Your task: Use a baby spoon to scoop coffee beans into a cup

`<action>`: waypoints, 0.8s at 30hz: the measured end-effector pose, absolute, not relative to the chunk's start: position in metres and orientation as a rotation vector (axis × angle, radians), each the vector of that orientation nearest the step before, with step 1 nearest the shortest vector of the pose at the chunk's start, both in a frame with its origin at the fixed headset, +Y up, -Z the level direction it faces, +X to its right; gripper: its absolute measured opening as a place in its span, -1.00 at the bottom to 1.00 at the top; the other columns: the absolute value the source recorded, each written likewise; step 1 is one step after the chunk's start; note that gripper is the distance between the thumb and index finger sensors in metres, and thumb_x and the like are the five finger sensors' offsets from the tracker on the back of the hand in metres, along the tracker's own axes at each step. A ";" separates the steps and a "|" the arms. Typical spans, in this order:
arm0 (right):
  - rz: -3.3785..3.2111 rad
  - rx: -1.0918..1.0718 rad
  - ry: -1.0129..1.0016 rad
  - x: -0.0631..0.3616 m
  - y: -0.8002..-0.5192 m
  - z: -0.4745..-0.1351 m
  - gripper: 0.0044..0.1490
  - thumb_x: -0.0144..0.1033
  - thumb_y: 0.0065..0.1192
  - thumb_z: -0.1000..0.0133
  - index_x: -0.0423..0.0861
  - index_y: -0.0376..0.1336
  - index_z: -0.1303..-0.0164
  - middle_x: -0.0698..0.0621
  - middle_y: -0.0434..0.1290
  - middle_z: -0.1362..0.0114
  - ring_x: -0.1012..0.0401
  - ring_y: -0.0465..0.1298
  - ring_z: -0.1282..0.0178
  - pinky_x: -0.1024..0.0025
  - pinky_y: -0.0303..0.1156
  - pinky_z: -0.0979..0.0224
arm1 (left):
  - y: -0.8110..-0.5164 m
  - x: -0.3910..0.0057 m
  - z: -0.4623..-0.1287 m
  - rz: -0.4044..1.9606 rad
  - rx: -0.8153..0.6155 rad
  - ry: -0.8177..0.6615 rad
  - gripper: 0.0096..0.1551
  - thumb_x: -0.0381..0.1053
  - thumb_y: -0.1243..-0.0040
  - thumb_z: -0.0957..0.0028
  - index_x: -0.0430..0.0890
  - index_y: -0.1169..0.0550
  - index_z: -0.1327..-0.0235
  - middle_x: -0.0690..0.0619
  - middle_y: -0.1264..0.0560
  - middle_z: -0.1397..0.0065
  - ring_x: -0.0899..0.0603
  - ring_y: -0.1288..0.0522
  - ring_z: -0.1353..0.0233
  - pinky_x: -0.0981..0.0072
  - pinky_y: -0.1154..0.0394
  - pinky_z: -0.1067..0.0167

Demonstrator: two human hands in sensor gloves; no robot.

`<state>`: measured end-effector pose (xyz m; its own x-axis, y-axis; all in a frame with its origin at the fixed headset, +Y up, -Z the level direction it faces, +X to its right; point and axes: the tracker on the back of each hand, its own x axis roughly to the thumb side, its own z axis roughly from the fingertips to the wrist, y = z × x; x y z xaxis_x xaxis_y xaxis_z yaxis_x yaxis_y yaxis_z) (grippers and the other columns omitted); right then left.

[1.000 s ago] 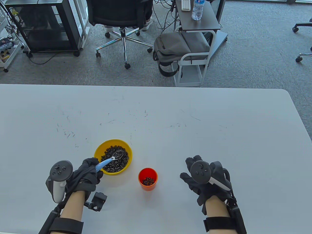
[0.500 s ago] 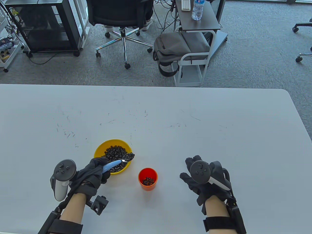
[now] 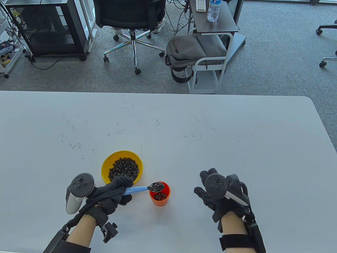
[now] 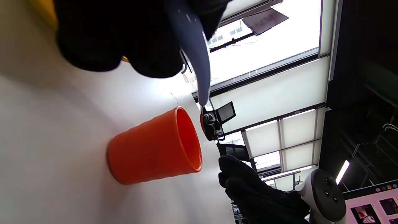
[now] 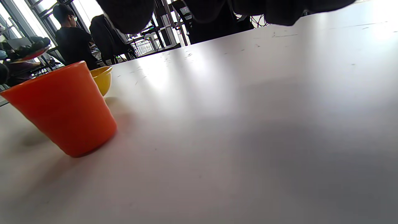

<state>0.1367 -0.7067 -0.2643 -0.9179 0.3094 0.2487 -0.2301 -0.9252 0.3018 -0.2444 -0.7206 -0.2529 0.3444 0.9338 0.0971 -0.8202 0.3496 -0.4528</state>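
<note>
A: Report the counter (image 3: 237,126) status.

B: I see a white counter with scuff marks. My left hand (image 3: 112,195) grips the blue handle of the baby spoon (image 3: 143,188); its bowl, loaded with coffee beans (image 3: 157,186), sits over the rim of the orange cup (image 3: 159,201), just right of that hand.

A: And the yellow bowl (image 3: 105,164)?

B: Just beyond my left hand, with beans inside. My right hand (image 3: 223,195) lies flat on the counter, fingers spread, holding nothing, well right of the cup.

Table view: high, looking down. Wrist views: low, close to the surface (image 5: 248,124), left one rolled sideways; all sharing the cup (image 3: 159,198).
</note>
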 end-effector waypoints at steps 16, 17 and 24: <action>2.808 0.431 0.394 0.136 -0.707 -0.264 -0.06 0.12 -0.02 -0.32 -0.32 -0.06 -0.64 -0.52 -0.05 -0.64 -0.46 0.13 -0.47 -0.41 0.14 -0.43 | -0.707 -0.248 -0.251 1.025 -0.127 -0.436 -0.55 -0.31 0.01 -0.27 -0.25 -0.43 -0.44 -0.41 -0.32 -0.46 -0.39 -0.52 -0.27 -0.26 -0.51 -0.23; 2.808 0.431 0.394 0.136 -0.707 -0.264 -0.06 0.12 -0.02 -0.32 -0.32 -0.06 -0.64 -0.52 -0.05 -0.64 -0.46 0.13 -0.48 -0.41 0.14 -0.43 | -0.706 -0.251 -0.251 1.007 -0.092 -0.424 -0.54 -0.30 0.01 -0.27 -0.27 -0.43 -0.44 -0.41 -0.32 -0.46 -0.39 -0.52 -0.27 -0.26 -0.50 -0.23; 2.808 0.438 0.396 0.134 -0.707 -0.264 -0.06 0.12 -0.02 -0.32 -0.33 -0.06 -0.64 -0.52 -0.05 -0.64 -0.46 0.13 -0.47 -0.41 0.14 -0.43 | -0.704 -0.274 -0.254 0.791 0.132 -0.230 -0.55 -0.31 -0.01 -0.26 -0.32 -0.47 -0.39 -0.45 -0.30 -0.44 -0.41 -0.50 -0.26 -0.28 -0.49 -0.21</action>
<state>0.1344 -0.7074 -0.2644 -0.9174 0.3045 0.2561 -0.2218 -0.9258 0.3061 -0.2740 -0.7039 -0.2543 0.6796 0.6882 0.2540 -0.7169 0.6964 0.0314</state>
